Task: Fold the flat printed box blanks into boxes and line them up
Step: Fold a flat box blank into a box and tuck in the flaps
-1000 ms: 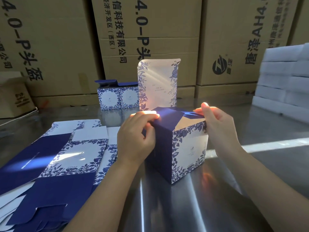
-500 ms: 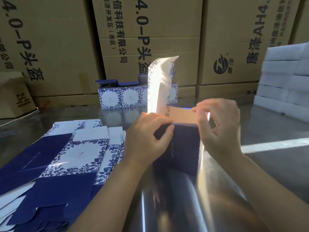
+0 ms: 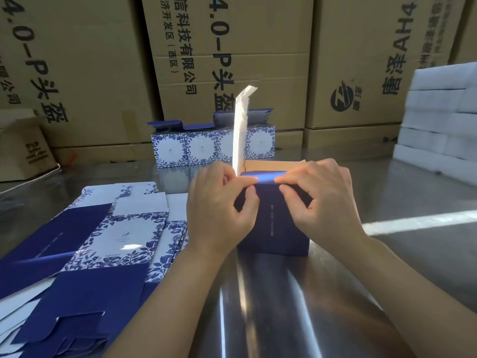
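Observation:
A half-folded box (image 3: pixel 277 228) stands on the steel table (image 3: pixel 296 306) with its plain dark blue side toward me. Its top is open, and a long white lid flap (image 3: pixel 241 130) sticks straight up, seen edge-on. My left hand (image 3: pixel 219 210) pinches the near top flap at its left end. At the flap's right end my right hand (image 3: pixel 322 200) pinches it in the same way. A row of several finished blue-and-white floral boxes (image 3: pixel 214 147) stands at the back of the table. A spread pile of flat printed blanks (image 3: pixel 85 249) lies to my left.
Large brown cartons (image 3: pixel 232 47) form a wall behind the table. A small brown carton (image 3: pixel 23 148) sits at the far left. White foam blocks (image 3: pixel 438 117) are stacked at the right edge. A bright strip of sunlight crosses the table at right.
The box has turned from corner-on, floral side showing, to its plain blue side facing me. The tall lid flap swung edge-on. Both hands moved onto the near top flap.

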`<state>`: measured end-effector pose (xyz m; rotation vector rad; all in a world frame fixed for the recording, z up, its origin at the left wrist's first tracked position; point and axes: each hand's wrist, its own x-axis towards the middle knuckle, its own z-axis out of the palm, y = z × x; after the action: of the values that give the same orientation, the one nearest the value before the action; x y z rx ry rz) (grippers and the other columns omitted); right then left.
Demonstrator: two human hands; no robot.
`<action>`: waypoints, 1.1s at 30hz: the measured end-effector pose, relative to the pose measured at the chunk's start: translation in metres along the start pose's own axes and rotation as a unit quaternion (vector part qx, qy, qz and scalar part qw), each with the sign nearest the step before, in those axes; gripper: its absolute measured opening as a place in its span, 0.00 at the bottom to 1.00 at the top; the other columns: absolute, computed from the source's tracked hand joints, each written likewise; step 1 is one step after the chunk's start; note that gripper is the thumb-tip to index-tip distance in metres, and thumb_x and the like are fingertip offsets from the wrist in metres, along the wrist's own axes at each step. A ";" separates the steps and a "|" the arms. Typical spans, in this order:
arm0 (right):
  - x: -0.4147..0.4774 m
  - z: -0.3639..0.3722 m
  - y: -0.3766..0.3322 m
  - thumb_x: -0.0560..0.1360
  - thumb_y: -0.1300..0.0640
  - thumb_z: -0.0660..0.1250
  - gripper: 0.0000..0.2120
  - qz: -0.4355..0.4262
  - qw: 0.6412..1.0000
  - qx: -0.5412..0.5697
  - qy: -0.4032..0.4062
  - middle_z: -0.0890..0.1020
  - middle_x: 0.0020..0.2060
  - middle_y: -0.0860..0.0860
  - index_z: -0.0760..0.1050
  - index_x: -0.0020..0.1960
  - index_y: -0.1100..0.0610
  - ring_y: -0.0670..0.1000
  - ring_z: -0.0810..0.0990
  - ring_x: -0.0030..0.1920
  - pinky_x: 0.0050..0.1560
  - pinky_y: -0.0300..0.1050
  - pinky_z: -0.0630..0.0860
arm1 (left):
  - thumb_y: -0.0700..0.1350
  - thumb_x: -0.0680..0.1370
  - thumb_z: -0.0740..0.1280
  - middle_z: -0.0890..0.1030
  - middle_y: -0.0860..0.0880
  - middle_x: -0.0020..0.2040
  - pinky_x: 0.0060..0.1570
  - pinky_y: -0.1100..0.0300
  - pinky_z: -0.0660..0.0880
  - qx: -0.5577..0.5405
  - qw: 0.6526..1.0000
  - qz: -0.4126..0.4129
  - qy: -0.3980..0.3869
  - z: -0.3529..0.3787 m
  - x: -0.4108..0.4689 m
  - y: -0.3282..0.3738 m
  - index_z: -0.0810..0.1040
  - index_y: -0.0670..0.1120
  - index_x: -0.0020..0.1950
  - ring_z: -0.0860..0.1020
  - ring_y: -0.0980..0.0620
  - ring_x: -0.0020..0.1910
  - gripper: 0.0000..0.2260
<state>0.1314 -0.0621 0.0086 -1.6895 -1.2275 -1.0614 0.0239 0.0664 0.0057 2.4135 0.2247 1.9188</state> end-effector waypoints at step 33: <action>-0.001 0.007 -0.003 0.74 0.56 0.68 0.05 0.000 1.000 -0.002 -0.012 0.81 0.40 0.47 0.83 0.46 0.52 0.48 0.68 0.44 0.44 0.44 0.63 | 0.45 0.74 0.67 0.72 0.48 0.35 0.30 0.53 0.70 -0.030 0.998 -0.005 -0.049 -0.001 0.004 0.006 0.84 0.46 0.42 0.72 0.48 0.35 0.06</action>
<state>0.1291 -0.0556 0.0057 -1.7107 -1.2400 -1.0473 0.0241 0.0608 0.0111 2.4545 0.1728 1.7717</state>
